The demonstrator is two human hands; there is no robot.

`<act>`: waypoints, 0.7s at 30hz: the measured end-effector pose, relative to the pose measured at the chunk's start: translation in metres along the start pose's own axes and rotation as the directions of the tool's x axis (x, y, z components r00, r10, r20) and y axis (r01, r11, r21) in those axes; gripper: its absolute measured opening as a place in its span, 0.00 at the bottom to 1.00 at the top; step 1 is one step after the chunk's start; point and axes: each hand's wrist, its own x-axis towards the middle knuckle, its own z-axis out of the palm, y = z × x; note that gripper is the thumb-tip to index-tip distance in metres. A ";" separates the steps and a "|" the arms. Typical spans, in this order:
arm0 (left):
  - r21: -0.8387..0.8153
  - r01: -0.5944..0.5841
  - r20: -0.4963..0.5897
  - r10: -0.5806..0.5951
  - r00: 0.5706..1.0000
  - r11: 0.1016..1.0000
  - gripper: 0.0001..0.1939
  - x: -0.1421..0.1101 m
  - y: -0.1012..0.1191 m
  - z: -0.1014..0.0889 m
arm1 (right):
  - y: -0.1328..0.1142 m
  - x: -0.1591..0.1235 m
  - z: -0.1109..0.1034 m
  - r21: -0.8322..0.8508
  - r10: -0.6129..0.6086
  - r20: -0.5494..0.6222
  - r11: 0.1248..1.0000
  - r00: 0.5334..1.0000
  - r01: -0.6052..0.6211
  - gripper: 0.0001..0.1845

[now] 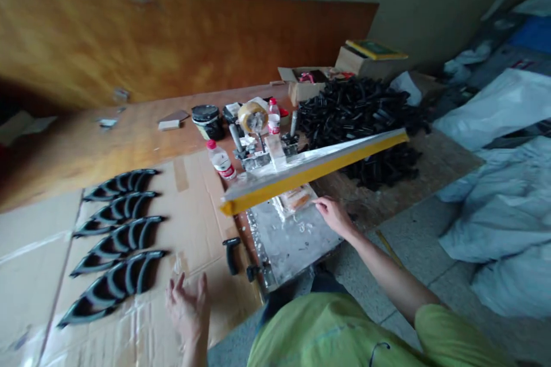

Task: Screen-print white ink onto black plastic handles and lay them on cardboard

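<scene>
My left hand point(187, 305) hovers open, fingers spread, over the cardboard sheet point(189, 206), just right of the nearest of several black curved plastic parts point(112, 287) laid in a row. My right hand point(333, 215) reaches onto the metal printing plate point(293, 241), its fingertips touching the edge of a small orange-and-clear piece point(295, 199) lying there. Above the plate a yellow-edged screen frame point(314, 166) is tilted up. The right hand's fingers look extended and hold nothing I can make out.
A heap of black plastic pieces point(361, 117) lies behind the frame. Two small bottles point(220, 160), a black tin point(207, 120), a tape roll point(252, 116) and cardboard boxes point(307, 83) crowd the wooden bench. White sacks point(503, 183) fill the floor at right.
</scene>
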 end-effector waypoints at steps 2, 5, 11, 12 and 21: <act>-0.026 0.026 -0.028 -0.027 0.999 0.999 0.32 -0.017 0.027 0.007 | 0.061 0.011 -0.037 -0.172 0.077 -0.092 0.981 0.993 -0.092 0.17; -0.059 0.065 -0.077 -0.070 0.995 0.996 0.29 -0.034 0.069 0.016 | 0.143 0.028 -0.082 -0.380 0.123 -0.188 0.906 0.974 -0.188 0.21; -0.118 0.119 -0.087 -0.129 0.988 0.986 0.29 -0.067 0.146 0.021 | 0.210 0.064 -0.109 -0.591 0.127 -0.073 0.793 0.989 -0.146 0.26; -0.119 0.125 -0.085 -0.136 0.987 0.985 0.29 -0.073 0.156 0.020 | 0.209 0.068 -0.106 -0.606 0.126 -0.050 0.785 0.991 -0.130 0.25; -0.124 0.147 -0.107 -0.161 0.981 0.981 0.21 -0.097 0.186 0.007 | 0.162 0.090 -0.056 -0.350 0.007 0.129 0.936 0.992 0.039 0.17</act>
